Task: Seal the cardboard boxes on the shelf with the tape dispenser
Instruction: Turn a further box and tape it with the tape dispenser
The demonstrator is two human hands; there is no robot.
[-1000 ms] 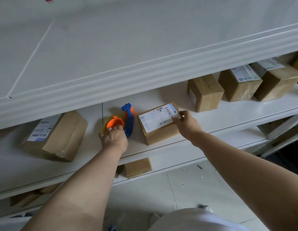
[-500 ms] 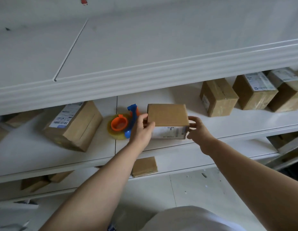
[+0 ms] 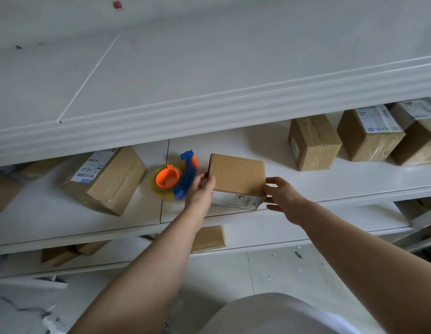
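The box (image 3: 237, 175) is sitting at the front edge of the middle shelf (image 3: 330, 186), plain brown face turned up and its white label facing the person; whether its underside is touching the shelf cannot be told. Both hands are holding it from opposite sides. The left hand (image 3: 201, 191) is gripping the left end, fingers curled against the cardboard, and the right hand (image 3: 281, 196) is clasping the right end, thumb lying on the top corner and fingers wrapping under the front. Just beside the left hand the dispenser (image 3: 176, 177) is lying flat on the shelf, its blue handle pointing toward the back and its orange hub sitting inside a clear roll of tape; no hand is touching it. Farther left a labelled box (image 3: 106, 179) is resting at an angle. To the right, well apart from the held box, three boxes (image 3: 314, 143) are standing in a row near the back. Below, a small box (image 3: 208, 238) is showing on the lower shelf (image 3: 269, 233), above a pale tiled floor (image 3: 233, 273).
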